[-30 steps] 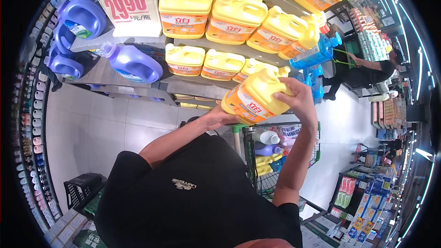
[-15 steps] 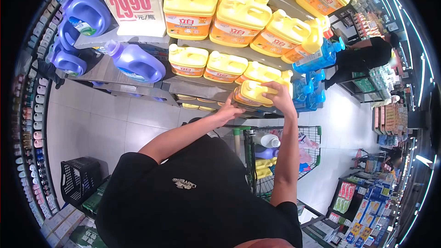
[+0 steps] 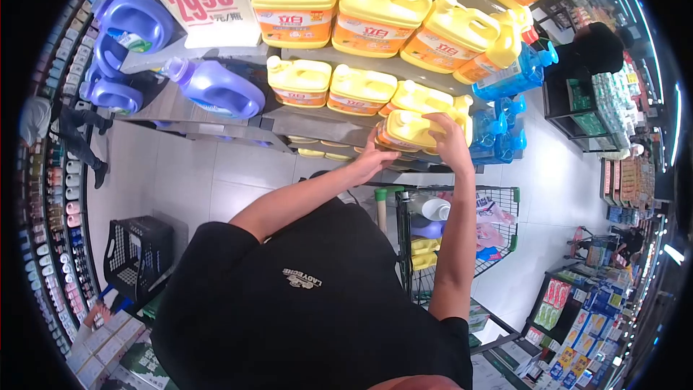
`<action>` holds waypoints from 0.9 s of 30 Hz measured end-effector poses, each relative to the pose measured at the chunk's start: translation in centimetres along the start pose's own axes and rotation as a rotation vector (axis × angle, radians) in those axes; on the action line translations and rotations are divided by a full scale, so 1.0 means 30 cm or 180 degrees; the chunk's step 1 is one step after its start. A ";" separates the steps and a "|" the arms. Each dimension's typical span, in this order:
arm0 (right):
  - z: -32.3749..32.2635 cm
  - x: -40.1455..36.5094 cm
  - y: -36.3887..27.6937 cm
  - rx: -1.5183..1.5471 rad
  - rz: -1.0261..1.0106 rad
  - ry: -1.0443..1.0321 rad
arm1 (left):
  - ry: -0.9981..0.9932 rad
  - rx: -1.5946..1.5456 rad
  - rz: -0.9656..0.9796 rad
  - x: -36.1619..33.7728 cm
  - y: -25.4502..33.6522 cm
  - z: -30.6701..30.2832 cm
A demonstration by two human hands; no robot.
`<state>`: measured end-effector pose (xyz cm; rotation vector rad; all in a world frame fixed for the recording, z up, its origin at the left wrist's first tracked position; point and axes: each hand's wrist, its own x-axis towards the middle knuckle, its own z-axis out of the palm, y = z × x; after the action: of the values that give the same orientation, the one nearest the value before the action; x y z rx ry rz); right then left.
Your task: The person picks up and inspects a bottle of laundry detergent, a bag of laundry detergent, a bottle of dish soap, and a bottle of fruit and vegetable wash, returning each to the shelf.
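Note:
A yellow jug with an orange label is held at the front edge of the lower shelf, between my two hands. My left hand supports its lower left side, fingers against the label end. From above, my right hand grips the jug's right end near the handle. Behind it on the lower shelf stand more yellow jugs, and larger ones fill the shelf above. The underside of the held jug is hidden.
Below my right forearm is a wire cart holding bottles and packs. Blue bottles stand right of the jugs, purple bottles left. A black basket sits lower left. People are at the far left and upper right.
The view has shifted slightly. My left hand has closed in on the jug's left side, and my right hand remains on it. A walking person has come into view at the left.

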<state>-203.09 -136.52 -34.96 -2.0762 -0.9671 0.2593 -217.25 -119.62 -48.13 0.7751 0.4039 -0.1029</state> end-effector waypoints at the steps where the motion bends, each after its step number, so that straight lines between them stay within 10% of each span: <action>1: 0.000 -0.008 0.004 0.0034 -0.0023 -0.0033 | 0.0153 -0.0119 -0.0087 -0.008 0.000 0.007; 10: -0.030 -0.309 -0.123 0.0073 0.0162 0.1590 | 0.1089 0.1286 -0.0091 -0.090 -0.017 -0.006; 14: 0.147 -0.732 -0.025 0.0373 0.1206 0.2493 | -0.0052 0.2760 0.1054 -0.171 -0.075 0.068; 23: 0.760 -1.488 -0.214 -0.1778 0.3950 0.2224 | -0.2010 0.5567 0.2212 -0.153 -0.203 0.184; 27: 0.833 -1.526 -0.167 -0.1709 0.3624 0.2767 | -0.2451 0.6235 0.2184 -0.150 -0.220 0.212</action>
<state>-249.20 -152.60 -53.94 -2.6141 0.7936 -0.3752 -220.94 -129.01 -46.63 2.6030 -0.9520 -0.1211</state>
